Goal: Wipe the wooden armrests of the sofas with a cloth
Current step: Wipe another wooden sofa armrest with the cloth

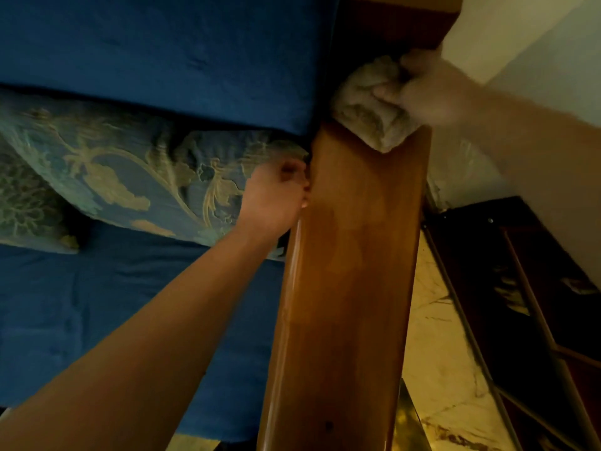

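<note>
A glossy brown wooden armrest (344,271) runs from the bottom centre up toward the sofa's back. My right hand (429,89) is shut on a crumpled pale grey cloth (370,105), which presses on the far end of the armrest. My left hand (276,196) rests against the armrest's inner edge beside the patterned cushion, its fingertips hidden in the gap, so its grip is unclear. The picture is blurred around the right hand.
The blue sofa seat (113,304) and backrest (162,50) fill the left. A blue cushion with a gold floral pattern (130,170) leans by the armrest. Right of it lie marble floor (435,353), a dark wooden cabinet (520,288) and a pale wall (536,37).
</note>
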Tool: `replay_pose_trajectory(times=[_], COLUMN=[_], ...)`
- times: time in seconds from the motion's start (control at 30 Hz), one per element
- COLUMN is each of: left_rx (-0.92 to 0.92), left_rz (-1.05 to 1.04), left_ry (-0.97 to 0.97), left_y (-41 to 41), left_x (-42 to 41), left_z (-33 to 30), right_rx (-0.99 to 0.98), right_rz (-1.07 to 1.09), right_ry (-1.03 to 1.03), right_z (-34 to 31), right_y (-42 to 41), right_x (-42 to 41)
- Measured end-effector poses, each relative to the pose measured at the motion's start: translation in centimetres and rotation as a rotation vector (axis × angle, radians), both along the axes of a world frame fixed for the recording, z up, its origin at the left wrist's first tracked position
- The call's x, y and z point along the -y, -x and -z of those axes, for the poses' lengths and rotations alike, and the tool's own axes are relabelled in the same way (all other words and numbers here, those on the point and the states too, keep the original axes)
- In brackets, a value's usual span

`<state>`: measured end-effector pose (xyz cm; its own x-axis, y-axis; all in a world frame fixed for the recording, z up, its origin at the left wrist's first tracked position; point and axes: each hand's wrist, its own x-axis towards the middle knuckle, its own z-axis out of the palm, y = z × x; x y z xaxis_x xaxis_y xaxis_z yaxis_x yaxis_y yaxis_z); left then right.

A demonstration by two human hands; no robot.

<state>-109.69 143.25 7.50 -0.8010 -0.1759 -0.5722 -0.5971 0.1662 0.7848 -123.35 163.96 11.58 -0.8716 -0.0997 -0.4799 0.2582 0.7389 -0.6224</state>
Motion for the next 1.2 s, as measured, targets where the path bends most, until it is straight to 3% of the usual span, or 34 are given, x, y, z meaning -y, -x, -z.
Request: replay_pose_trajectory(times=[0.13,0.27,0.4,0.6,0.77,0.87,0.97,1.07,1.13,1.2], left_rx=[0.13,0.159,0.217,0.299,0.246,0.078,-0.076,-0.175,-0.14,-0.009], left_rz=[-0.205,-0.31,-0.381,-0.012,0.282,0.493,0.491,0.543,0.491,0.317], left_ry=[-0.157,-0.258,-0.327,-0.274,-0.067,0.239,0.402,0.452,0.328,0.011], left_y=[2.2,0.3,-3.6,-10.2,-15.0,-16.4,-15.7,-13.4,-12.3,-11.9], left_x=[0.1,0.5,2.1,4.5,3.1,3.0,2.2,1.3,1.1,1.0], left_z=[0.6,0.5,-0.2,-1.1,-1.5,-1.3,-1.1,-0.7,-0.4,-0.4], right_rx=[-0.163,-0.06,0.016,-0.028,0.029,0.064,0.019,0.008,-0.011,-0.034], right_rz=[-0.04,-0.183,-0.452,-0.654,-0.787,-0.802,-0.752,-0.624,-0.462,-0.3], right_ry=[-0.112,-0.146,-0.062,-0.032,0.043,0.084,0.061,-0.032,-0.068,-0.1], right_z=[2.4,1.3,1.1,2.2,2.3,1.9,2.1,1.9,1.4,1.5], right_y=[-0.5,-0.8,-8.7,-23.3,-35.8,-39.5,-37.6,-30.7,-24.4,-17.3], right_x=[1.9,2.4,4.8,6.1,4.7,3.3,3.1,1.5,-0.5,-2.5])
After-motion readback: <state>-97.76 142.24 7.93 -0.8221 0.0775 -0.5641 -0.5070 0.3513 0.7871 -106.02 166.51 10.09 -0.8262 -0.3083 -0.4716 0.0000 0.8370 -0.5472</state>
